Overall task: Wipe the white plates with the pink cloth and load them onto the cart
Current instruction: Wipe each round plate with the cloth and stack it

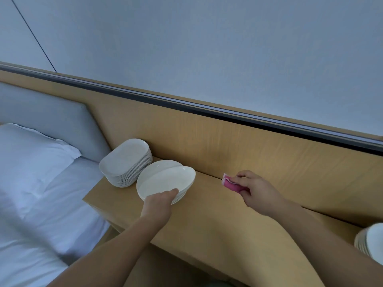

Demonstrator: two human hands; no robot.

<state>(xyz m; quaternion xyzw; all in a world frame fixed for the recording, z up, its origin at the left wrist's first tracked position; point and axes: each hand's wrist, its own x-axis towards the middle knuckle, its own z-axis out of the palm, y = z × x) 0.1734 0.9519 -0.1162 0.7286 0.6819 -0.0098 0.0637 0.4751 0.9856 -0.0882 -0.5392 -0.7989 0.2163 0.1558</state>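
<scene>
Nearest you, at the right edge of the wooden surface [217, 220], a pile of white plates [371, 241] is cut off by the frame. To your left, beside the surface's left edge, lies the bed [41, 204] with its white sheet.

Farther in, your left hand [158, 206] reaches to the left half of the surface and pinches the near rim of the top round plate [165, 179]: the thumb lies on the rim, and the fingers are hidden beneath it. That plate sits askew on the pile of round plates [180, 198], so the one under it shows past its far rim. Whether it is fully lifted clear cannot be told.

Your right hand [257, 191] is well apart from the plates, near the surface's back edge. Its fingers are curled round the folded pink cloth [231, 183], whose end sticks out toward the plates. You cannot tell whether the cloth touches the wood.

Behind the round pile, at the far left corner of the surface, stands a taller pile of oblong plates [126, 162], just beside the round ones.

Beyond these rises the wood panel [228, 141], with a pillow [31, 154] and a grey padded headboard [51, 114] to the left, and the pale wall [207, 48] above.
</scene>
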